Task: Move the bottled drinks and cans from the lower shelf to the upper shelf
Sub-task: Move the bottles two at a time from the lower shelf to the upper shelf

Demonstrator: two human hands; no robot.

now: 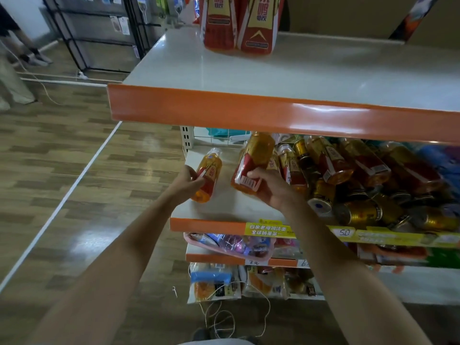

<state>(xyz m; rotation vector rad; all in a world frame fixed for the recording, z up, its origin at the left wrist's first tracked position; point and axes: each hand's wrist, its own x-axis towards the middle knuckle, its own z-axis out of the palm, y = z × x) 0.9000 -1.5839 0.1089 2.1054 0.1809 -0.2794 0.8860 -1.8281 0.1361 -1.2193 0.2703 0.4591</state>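
I record left hand (190,181) gripping small bottle (211,168), right hand (273,191) gripping large bottle (257,154); cans (361,212) heaped at three o'clock (upper shelf (249,113) overhanging).

The upper shelf (298,70) is off-white with an orange front strip. Below it, bottles (209,175) hold amber drink under red-and-gold labels, cans (366,212) gleam gold, and yellow price tags (270,230) carry white lettering. Left of it, the floor (62,158) is brown wood-plank.

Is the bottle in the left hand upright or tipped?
Tipped: the bottle lies lengthwise in the left hand over the lower shelf, cap pointing toward the back.
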